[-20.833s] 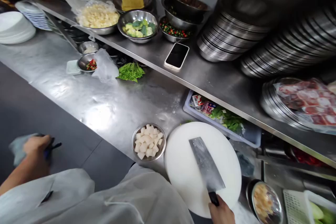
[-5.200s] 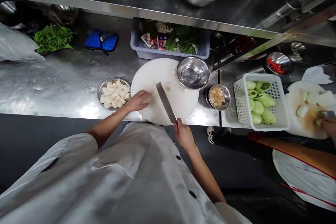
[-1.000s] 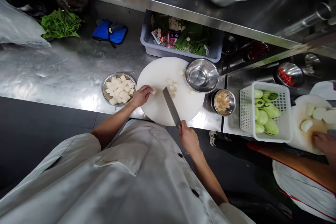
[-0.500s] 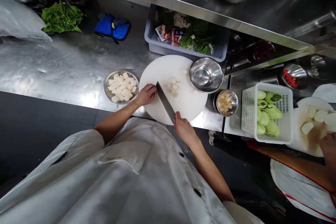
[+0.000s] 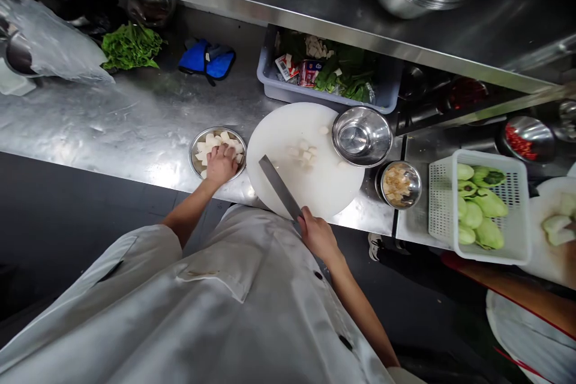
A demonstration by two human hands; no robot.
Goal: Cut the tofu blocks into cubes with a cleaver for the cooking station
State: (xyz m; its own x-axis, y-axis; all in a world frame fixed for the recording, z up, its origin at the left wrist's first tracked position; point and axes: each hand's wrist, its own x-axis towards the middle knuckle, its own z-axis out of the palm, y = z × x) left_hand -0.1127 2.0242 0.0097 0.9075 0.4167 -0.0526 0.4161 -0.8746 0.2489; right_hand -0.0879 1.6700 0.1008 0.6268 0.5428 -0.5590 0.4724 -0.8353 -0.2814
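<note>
My left hand [image 5: 220, 165] rests over white chunks [image 5: 210, 143] in a steel bowl [image 5: 194, 163], its fingers a little apart on top of them. Whether a chunk is between the fingertips is hard to see. My right hand [image 5: 318, 233] grips the handle of a cleaver [image 5: 281, 188], whose blade slants across the left side of a round white cutting board [image 5: 324, 192]. Small cut white pieces [image 5: 306, 155] lie in the middle of the board, and one lies near its top edge. An empty steel bowl [image 5: 360, 144] overlaps the board's right rim.
A grey tub [image 5: 288, 93] with greens and packets stands behind the board. To the right are a small bowl of pale yellowish pieces [image 5: 396, 183] and a white basket [image 5: 517, 240] of green vegetables. A co-worker's arm [image 5: 517, 288] is at far right; a steel shelf [image 5: 288, 9] runs overhead.
My left hand has moved left from the board beside the blade onto the chunks in the bowl. The cleaver stays in my right hand over the board. The view has shifted slightly.
</note>
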